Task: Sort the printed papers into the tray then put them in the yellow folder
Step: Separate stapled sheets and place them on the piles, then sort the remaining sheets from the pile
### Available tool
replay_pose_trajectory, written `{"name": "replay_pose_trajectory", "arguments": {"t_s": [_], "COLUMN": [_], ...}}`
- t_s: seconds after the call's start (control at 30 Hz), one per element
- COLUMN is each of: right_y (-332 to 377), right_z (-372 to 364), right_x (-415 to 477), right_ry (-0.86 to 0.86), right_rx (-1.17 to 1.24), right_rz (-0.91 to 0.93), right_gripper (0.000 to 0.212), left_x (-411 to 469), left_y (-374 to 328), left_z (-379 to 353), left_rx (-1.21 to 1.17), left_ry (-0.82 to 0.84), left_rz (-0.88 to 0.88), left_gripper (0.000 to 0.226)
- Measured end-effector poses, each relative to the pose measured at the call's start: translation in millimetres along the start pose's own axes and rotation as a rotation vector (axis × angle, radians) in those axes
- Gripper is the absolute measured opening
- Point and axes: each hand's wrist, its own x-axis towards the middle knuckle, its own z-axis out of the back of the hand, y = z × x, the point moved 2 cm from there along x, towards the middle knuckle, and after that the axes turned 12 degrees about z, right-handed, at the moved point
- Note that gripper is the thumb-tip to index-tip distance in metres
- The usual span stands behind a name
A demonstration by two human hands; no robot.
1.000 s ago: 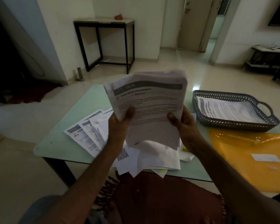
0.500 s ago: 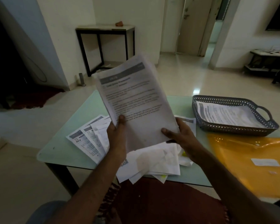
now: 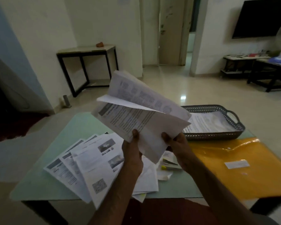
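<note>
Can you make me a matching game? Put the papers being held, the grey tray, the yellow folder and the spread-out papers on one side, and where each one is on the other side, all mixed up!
Things:
1. stack of papers
2. grey tray
3. yellow folder
4. spread-out papers

Places:
A. lying flat at the near right of the table
B. fanned out on the left of the table
C. held up by the left hand and right hand
D. at the far right, behind the folder, with a printed sheet inside

Pairs: 1-C, 2-D, 3-A, 4-B.
</note>
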Motion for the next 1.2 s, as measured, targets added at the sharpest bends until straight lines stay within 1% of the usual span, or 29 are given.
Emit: {"name": "replay_pose_trajectory", "arguments": {"t_s": [0.07,0.13,0.2,0.27,0.33,0.4,0.53,0.6,0.63,0.7,0.73,0.8,0.87,0.93,1.0,1.1,1.2], "right_y": [19.5,35.7,46.5,52.5,55.5,56.6,63.1,68.8,67.3,58.4,53.2,36.6,16.6,-1.9,-19.4,-33.6,-38.5], "right_z": [33.8,67.7,98.4,127.4,153.1,176.8,222.0,239.2,250.1,269.1,276.1,292.7,304.0,311.1,316.6,317.2,307.6], "right_x": [11.1,18.9,23.2,29.2,39.0,53.8,92.8,113.0,126.5,155.7,166.8,186.7,196.8,200.4,201.6,198.6,190.4], "right_ry": [-0.017,0.013,0.073,0.092,0.069,0.084,0.149,0.196,0.201,0.162,0.101,-0.079,-0.187,-0.216,-0.208,-0.201,-0.237], "right_rx": [-0.033,-0.091,-0.16,-0.189,-0.224,-0.292,-0.44,-0.503,-0.531,-0.638,-0.726,-0.921,-1.025,-1.078,-1.14,-1.241,-1.304], "right_rz": [0.014,0.002,-0.035,-0.076,-0.128,-0.185,-0.319,-0.339,-0.33,-0.302,-0.287,-0.265,-0.263,-0.257,-0.243,-0.203,-0.155], "right_gripper": [0.035,0.037,0.036,0.036,0.043,0.048,0.045,0.046,0.051,0.065,0.066,0.053,0.043,0.04,0.04,0.042,0.045], "left_x": [11.0,22.4,32.9,40.7,44.9,51.0,90.0,108.4,119.1,140.9,148.5,170.2,190.6,200.0,206.4,209.2,200.6], "left_y": [-6.2,-28.5,-50.1,-61.4,-60.8,-54.4,-36.7,-21.7,-10.6,14.2,25.0,47.1,68.0,80.6,86.5,90.6,91.5], "left_z": [-8.0,-5.6,-5.2,-14.6,-32.7,-54.5,-98.4,-117.8,-129.7,-154.4,-164.7,-180.9,-189.3,-195.3,-200.5,-204.1,-205.1], "left_rx": [0.025,0.077,0.2,0.402,0.585,0.697,0.77,0.805,0.835,0.843,0.834,0.848,0.908,0.987,1.082,1.234,1.344], "left_ry": [0.089,0.064,0.056,0.093,0.167,0.214,0.246,0.217,0.179,0.115,0.095,0.068,0.05,0.034,0.026,0.053,0.088], "left_rz": [0.02,0.051,0.086,0.159,0.267,0.356,0.399,0.344,0.291,0.194,0.16,0.123,0.096,0.04,-0.013,-0.003,0.001], "left_gripper": [0.046,0.045,0.043,0.037,0.032,0.036,0.04,0.037,0.031,0.022,0.022,0.021,0.025,0.036,0.037,0.04,0.043]}}
